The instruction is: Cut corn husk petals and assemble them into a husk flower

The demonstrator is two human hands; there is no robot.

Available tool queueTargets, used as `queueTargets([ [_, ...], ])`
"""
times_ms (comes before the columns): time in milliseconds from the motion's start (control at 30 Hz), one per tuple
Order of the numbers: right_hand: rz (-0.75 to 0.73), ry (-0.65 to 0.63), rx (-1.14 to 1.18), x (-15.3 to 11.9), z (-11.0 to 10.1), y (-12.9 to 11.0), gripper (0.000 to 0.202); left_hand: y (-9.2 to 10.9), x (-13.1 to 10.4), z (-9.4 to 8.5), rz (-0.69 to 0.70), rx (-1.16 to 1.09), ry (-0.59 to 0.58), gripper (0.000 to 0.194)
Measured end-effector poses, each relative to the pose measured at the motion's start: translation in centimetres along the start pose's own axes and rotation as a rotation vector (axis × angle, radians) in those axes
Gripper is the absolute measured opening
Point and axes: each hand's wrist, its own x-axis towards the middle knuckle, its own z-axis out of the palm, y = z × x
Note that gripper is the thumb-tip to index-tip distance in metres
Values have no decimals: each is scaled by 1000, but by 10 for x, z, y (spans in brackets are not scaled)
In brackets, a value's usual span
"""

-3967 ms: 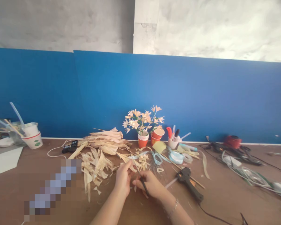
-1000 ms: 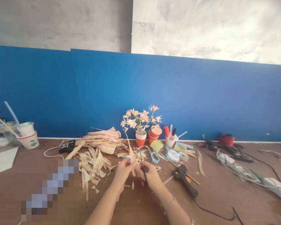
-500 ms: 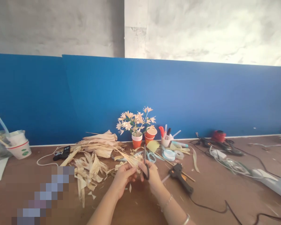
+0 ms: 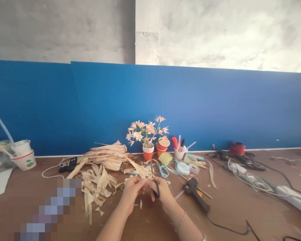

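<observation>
Clock positions: centre at my hands, 12 o'clock straight ahead.

My left hand [image 4: 133, 193] is pinching the near end of a corn-husk strip [image 4: 138, 169], whose narrow tip is pointing to 11 o'clock. My right hand [image 4: 164, 193] is gripping the scissors [image 4: 157, 190] by the dark handle; the blades are pointing to 12 o'clock, just beside the strip on its 3 o'clock side. Whether the blades are biting into the husk, I cannot tell.

Judged from this arrangement, I am carrying out a trimming step. Any next cut is calling for a firm left-hand pinch, the strip spread flat, and the blades lined up clear of the left hand.

A husk offcut [image 4: 140, 204] is lying on the table [image 4: 175, 217] at 7 o'clock, near the left hand. Loose husk pieces [image 4: 100, 182] are lying at 9 o'clock and a sheaf of husks [image 4: 107, 155] at 10 o'clock. At 12 o'clock, pale flowers [image 4: 146, 130] are standing in paper cups [image 4: 148, 154]. Blue ribbon [image 4: 183, 168] is lying at 2 o'clock, and a hot glue gun [image 4: 197, 195] is lying at 3 o'clock.
</observation>
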Motion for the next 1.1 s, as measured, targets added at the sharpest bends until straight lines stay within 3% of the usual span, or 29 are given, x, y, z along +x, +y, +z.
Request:
queueTargets([
  [67,20,16,-1,0,-1,0,42,0,2,-1,16,-4,15,29],
  [167,45,-10,-36,1,-3,1,37,2,6,-5,36,-25,137,31],
  [267,36,-107,-93,0,-4,3,31,7,12,-12,83,-83,279,35],
  [367,33,-262,-154,-5,-1,5,29,11,14,-16,116,-149,338,40],
  [500,44,-361,-177,-10,5,5,34,11,13,-16,98,-164,290,40],
  [767,31,-313,-165,-10,6,0,39,3,7,-6,80,-57,139,36],
  [1100,18,-305,-171,-9,5,2,40,1,8,-6,56,-47,121,38],
])
